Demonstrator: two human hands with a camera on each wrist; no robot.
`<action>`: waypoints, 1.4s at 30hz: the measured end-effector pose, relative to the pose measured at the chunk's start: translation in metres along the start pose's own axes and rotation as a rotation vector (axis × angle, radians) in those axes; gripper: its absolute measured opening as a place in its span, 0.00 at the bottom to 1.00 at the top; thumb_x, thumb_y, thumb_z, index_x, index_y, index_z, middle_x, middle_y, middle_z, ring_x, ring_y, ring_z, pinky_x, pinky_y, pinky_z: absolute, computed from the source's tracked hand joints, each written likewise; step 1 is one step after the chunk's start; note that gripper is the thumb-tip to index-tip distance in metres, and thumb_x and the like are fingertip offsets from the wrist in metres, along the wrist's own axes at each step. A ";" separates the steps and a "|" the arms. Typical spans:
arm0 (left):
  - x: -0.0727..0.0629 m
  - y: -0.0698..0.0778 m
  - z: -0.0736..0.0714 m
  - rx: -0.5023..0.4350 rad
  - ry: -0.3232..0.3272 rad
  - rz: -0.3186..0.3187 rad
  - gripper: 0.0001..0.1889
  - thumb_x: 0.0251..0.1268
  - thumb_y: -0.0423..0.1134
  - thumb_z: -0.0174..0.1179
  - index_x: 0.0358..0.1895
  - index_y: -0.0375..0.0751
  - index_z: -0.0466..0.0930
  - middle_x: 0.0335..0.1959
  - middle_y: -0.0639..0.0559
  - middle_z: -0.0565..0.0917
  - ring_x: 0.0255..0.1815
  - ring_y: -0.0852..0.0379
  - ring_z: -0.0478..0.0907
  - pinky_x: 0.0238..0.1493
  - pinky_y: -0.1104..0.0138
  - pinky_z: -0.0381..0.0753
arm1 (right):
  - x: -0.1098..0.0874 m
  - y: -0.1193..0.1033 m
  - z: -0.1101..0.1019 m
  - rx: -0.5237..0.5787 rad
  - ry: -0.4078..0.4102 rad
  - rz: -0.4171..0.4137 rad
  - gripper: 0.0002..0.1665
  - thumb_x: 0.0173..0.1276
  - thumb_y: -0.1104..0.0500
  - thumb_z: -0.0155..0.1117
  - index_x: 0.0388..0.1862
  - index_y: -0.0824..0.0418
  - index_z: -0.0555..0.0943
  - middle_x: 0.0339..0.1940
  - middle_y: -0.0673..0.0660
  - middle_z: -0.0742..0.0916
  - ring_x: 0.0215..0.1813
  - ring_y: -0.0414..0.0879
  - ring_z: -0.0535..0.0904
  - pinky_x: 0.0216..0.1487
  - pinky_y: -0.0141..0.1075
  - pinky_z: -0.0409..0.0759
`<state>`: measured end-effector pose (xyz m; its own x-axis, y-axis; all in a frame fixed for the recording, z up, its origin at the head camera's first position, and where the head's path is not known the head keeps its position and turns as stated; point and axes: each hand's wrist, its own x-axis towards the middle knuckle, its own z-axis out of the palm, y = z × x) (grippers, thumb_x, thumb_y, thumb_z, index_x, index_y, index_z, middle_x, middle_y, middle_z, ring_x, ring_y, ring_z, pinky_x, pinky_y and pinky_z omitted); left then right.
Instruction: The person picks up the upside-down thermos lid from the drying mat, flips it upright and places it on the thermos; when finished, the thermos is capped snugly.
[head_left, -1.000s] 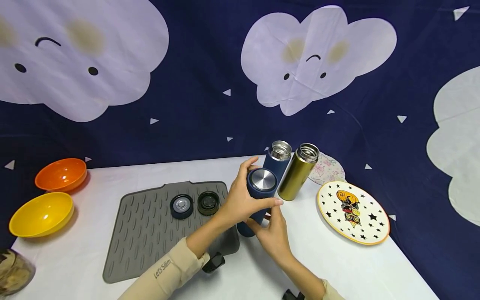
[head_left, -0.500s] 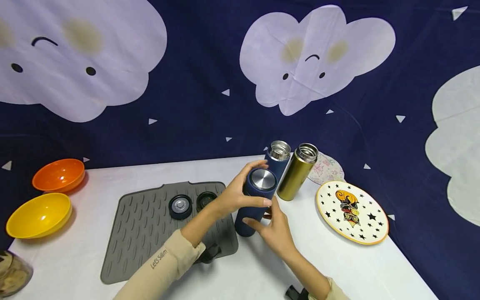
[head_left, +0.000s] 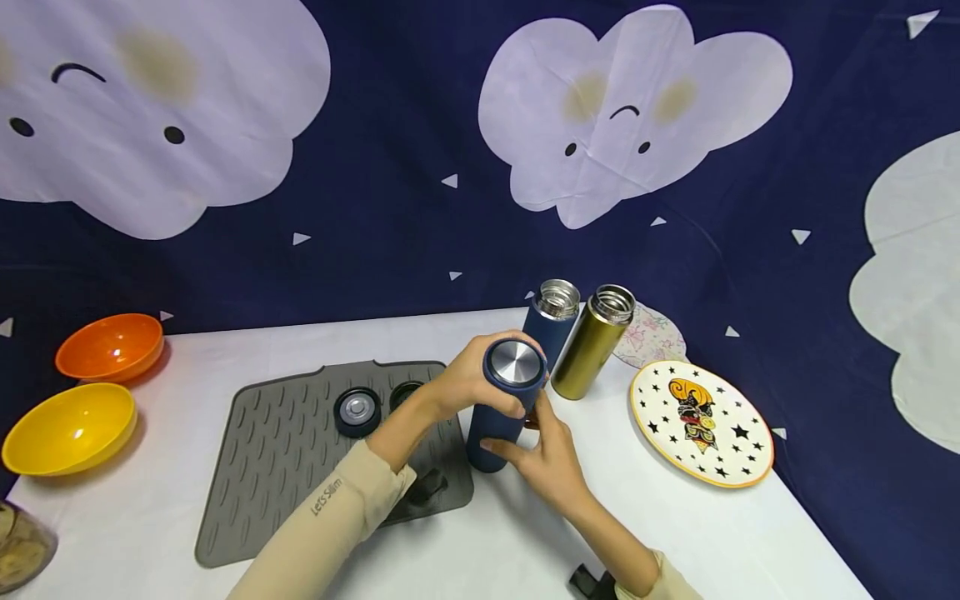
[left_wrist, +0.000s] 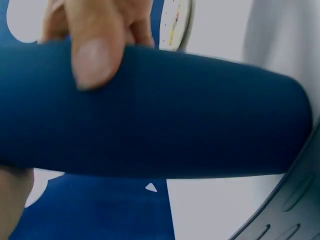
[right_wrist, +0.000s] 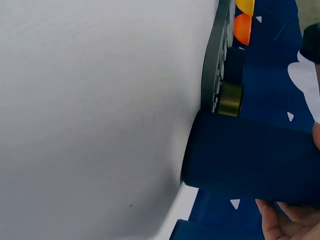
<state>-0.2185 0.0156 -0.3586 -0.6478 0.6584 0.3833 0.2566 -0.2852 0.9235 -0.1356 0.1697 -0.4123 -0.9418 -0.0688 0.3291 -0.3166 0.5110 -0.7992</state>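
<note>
A navy insulated bottle [head_left: 489, 437] with a brushed-metal disc on its lid [head_left: 514, 362] stands by the right edge of the grey drying mat. My left hand [head_left: 471, 379] grips it around the top, just at the lid, thumb across the near side. Lower down, my right hand [head_left: 551, 462] holds the body between thumb and fingers. The left wrist view shows the right thumb pressed on the bottle's side [left_wrist: 190, 115]. Behind stand a second navy bottle [head_left: 546, 329] and a gold bottle [head_left: 592, 350], both without lids, their steel mouths showing.
On the drying mat [head_left: 277, 467] lie a dark lid with a silver centre [head_left: 357, 411] and another lid [head_left: 403, 393], partly hidden by my left wrist. Orange [head_left: 112, 346] and yellow [head_left: 71, 425] bowls and a jar [head_left: 22, 546] stand left. A star-patterned plate [head_left: 723, 454] lies right.
My left hand has turned around the bottle's top, its thumb swinging left and its fingers wrapping further around the far side. The right hand keeps its hold on the body.
</note>
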 end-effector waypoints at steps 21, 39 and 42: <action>-0.026 0.005 -0.006 0.055 0.005 -0.094 0.35 0.42 0.30 0.72 0.61 0.34 0.72 0.51 0.46 0.82 0.53 0.52 0.79 0.61 0.57 0.76 | 0.001 -0.007 0.021 -0.015 0.012 -0.002 0.48 0.47 0.56 0.84 0.65 0.60 0.69 0.53 0.59 0.86 0.51 0.53 0.85 0.48 0.48 0.85; -0.158 0.031 -0.047 0.377 0.762 -0.347 0.26 0.67 0.37 0.65 0.68 0.42 0.72 0.70 0.44 0.73 0.76 0.45 0.63 0.75 0.63 0.61 | 0.101 -0.013 0.060 -0.177 0.239 0.136 0.46 0.46 0.49 0.83 0.60 0.64 0.70 0.48 0.67 0.86 0.50 0.66 0.84 0.52 0.59 0.79; -0.165 0.030 -0.050 0.394 0.795 -0.347 0.26 0.66 0.36 0.65 0.67 0.40 0.72 0.69 0.42 0.74 0.75 0.45 0.64 0.75 0.63 0.61 | 0.108 -0.012 0.062 -0.178 0.249 0.165 0.47 0.48 0.49 0.82 0.61 0.64 0.69 0.49 0.68 0.85 0.51 0.67 0.83 0.52 0.59 0.79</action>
<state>-0.1401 -0.1365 -0.3952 -0.9941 -0.0455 0.0982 0.0880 0.1883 0.9782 -0.2404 0.1029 -0.3989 -0.9151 0.2274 0.3329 -0.1169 0.6405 -0.7590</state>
